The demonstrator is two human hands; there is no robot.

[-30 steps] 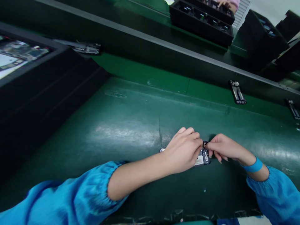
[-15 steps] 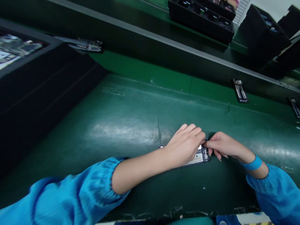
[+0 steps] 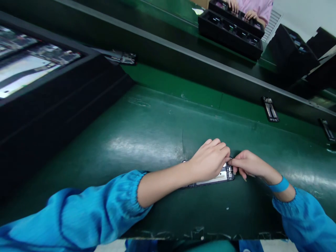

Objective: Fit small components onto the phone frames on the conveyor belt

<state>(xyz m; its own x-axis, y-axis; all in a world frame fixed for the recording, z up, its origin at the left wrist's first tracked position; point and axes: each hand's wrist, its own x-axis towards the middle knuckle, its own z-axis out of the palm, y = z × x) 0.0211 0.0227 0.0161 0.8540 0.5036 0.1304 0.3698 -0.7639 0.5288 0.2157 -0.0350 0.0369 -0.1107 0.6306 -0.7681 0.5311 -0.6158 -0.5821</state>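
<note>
An opened phone [image 3: 213, 179] lies flat on the green bench mat, its metal inside and circuit parts facing up. Across it reaches my left hand [image 3: 211, 159], fingers curled and closed at the phone's right end; what the fingertips pinch is hidden. Thumb and forefinger of my right hand [image 3: 245, 163] close on the upper right corner of the same phone, its other fingers bent down beside the end. The tips of both hands nearly meet there. My left forearm covers part of the phone's left side.
A black tray [image 3: 65, 91] of opened phones stands at the left. Along the back ledge lie another opened phone [image 3: 270, 109], one at far right [image 3: 327, 129] and one near the tray [image 3: 123, 57]. Beyond the divider are black boxes [image 3: 231, 35] and a co-worker's hands [image 3: 243, 10].
The view has shifted slightly, showing more of the left tray and the co-worker's hands. Both my hands stay at the phone's right end, with hardly any movement.
</note>
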